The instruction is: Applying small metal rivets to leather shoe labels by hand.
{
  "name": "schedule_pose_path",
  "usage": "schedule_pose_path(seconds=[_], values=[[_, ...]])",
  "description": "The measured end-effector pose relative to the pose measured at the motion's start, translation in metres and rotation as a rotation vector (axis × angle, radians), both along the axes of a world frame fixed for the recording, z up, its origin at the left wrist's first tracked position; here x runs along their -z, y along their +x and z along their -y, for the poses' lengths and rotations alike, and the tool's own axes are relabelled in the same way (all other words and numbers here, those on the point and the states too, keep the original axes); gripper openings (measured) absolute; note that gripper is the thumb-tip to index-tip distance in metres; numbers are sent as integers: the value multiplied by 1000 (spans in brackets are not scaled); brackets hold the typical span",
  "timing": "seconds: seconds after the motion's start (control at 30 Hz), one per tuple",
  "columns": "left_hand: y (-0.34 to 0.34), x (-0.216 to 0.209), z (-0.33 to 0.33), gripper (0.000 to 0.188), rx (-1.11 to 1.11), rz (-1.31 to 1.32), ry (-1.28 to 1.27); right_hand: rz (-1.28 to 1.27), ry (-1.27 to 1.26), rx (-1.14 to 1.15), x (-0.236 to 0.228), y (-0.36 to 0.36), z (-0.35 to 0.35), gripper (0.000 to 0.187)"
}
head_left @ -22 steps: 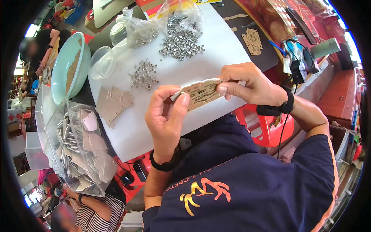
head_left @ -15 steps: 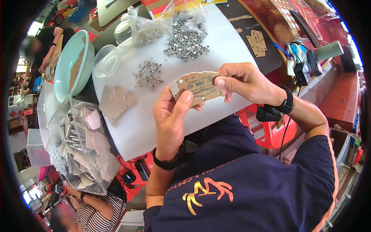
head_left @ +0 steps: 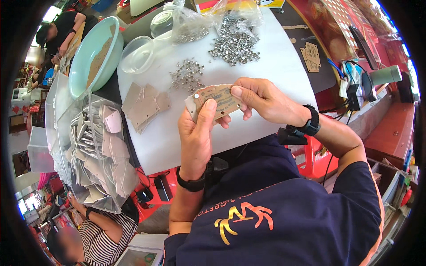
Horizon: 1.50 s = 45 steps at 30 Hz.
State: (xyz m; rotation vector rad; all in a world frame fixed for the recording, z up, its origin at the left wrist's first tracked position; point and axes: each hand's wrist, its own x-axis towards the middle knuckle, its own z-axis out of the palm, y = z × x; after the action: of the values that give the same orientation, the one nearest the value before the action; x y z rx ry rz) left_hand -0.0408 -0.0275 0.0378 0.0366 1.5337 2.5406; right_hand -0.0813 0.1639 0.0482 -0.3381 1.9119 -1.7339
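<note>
My left hand (head_left: 196,138) grips a printed tan patch (head_left: 225,98) from below, thumb across its front and fingers behind. The patch has a wavy upper edge, small holes and a shiny round stud near its left end; a paler piece shows behind that end. My right hand (head_left: 271,102) pinches the patch's right end between thumb and fingers. Beyond my hands lies a small scatter of metal studs (head_left: 186,75). Plain grey-beige patches (head_left: 144,106) are piled to the left on the white work mat (head_left: 266,48).
Farther back are a larger heap of studs (head_left: 235,42), clear plastic bags (head_left: 191,26) and a round clear tub (head_left: 137,55). At left stand a pale green basin (head_left: 77,73) and a clear bin (head_left: 117,206) of patches. Printed patches (head_left: 312,56) lie at right. Two people sit leftward.
The view has shifted, so the table things sit farther right and higher. My right thumb has slid along the patch's upper right edge; both hands still hold the patch.
</note>
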Motion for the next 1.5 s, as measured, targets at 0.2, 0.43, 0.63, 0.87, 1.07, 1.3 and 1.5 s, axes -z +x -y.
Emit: schedule_pose_path(seconds=[0.2, 0.43, 0.63, 0.87, 1.07, 1.3, 1.5], values=[[2, -1, 11, 28, -34, -5, -62, -101, 33, 45, 7, 4, 17, 38], [5, -2, 15, 27, -50, -7, -78, -272, 48, 112, 8, 5, 26, 39], [7, -3, 15, 25, -64, -21, -58, -234, 48, 119, 5, 8, 30, 39], [21, 22, 45, 27, -43, 127, -129, -224, 237, -132, 13, -12, 19, 31], [32, 26, 67, 27, 158, 130, -264, -524, 395, -43, 17, -60, 4, 19], [31, 26, 70, 27, 125, 148, -233, -776, 518, -85, 39, -70, 41, 13], [30, 28, 72, 26, 134, 151, -193, -939, 720, -124, 44, -69, 56, 13]])
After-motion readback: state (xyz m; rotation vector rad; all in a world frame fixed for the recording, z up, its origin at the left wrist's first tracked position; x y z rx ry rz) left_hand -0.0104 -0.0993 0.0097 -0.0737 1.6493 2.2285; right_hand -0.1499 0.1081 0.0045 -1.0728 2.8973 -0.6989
